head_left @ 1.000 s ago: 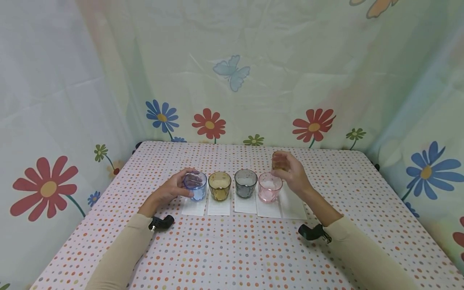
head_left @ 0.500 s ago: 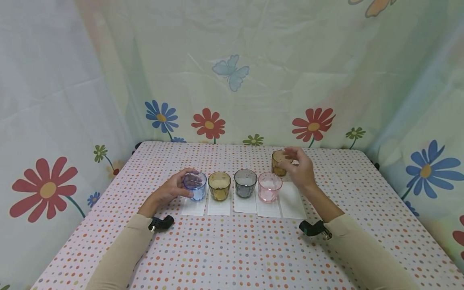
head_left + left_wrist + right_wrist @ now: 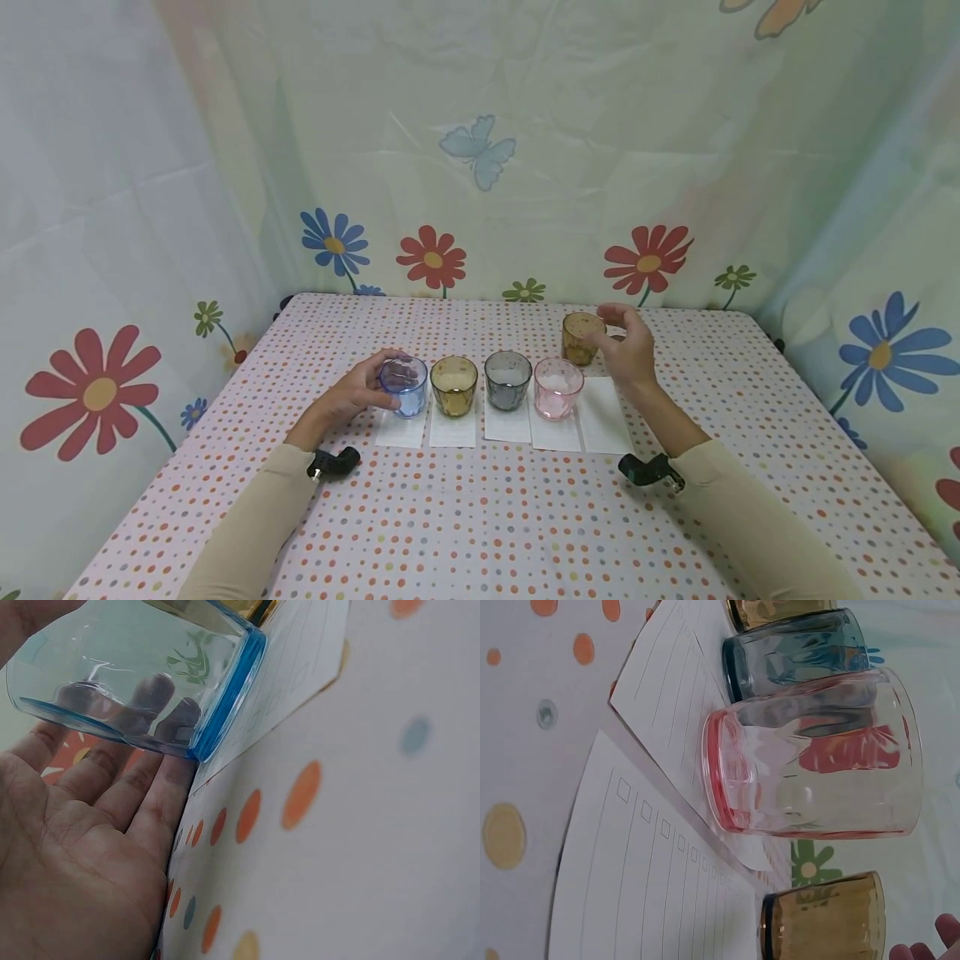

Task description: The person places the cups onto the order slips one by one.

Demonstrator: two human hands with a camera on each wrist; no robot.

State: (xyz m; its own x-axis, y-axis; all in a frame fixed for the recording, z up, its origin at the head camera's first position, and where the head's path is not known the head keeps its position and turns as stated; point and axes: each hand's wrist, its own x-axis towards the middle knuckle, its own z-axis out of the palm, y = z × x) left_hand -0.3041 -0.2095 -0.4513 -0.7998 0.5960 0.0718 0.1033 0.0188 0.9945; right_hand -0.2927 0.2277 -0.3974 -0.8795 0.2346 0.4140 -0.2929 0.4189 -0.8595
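Note:
My left hand (image 3: pixel 352 390) curls its thumb and fingers around a clear blue glass (image 3: pixel 408 400), which stands upright on a paper sheet. In the left wrist view, several fingertips show through the wall of the glass. My right hand (image 3: pixel 628 346) is beside an amber glass (image 3: pixel 576 343) at the back right, thumb and fingers spread. The right wrist view shows fingertips (image 3: pixel 949 930) apart from that glass. Between the hands stand another amber glass (image 3: pixel 454 396), a grey glass (image 3: pixel 508 387) and a pink glass (image 3: pixel 555 404), each on its own paper.
A ruled paper sheet (image 3: pixel 606 421) with printed boxes lies right of the pink glass, in front of the back amber glass. The dotted tablecloth (image 3: pixel 480 517) spreads over the table. A flowered curtain (image 3: pixel 570 208) hangs behind and at both sides.
My right hand has let go of the back amber glass and drawn slightly away to the right, its fingers spreading. The left hand and the other glasses have stayed in place.

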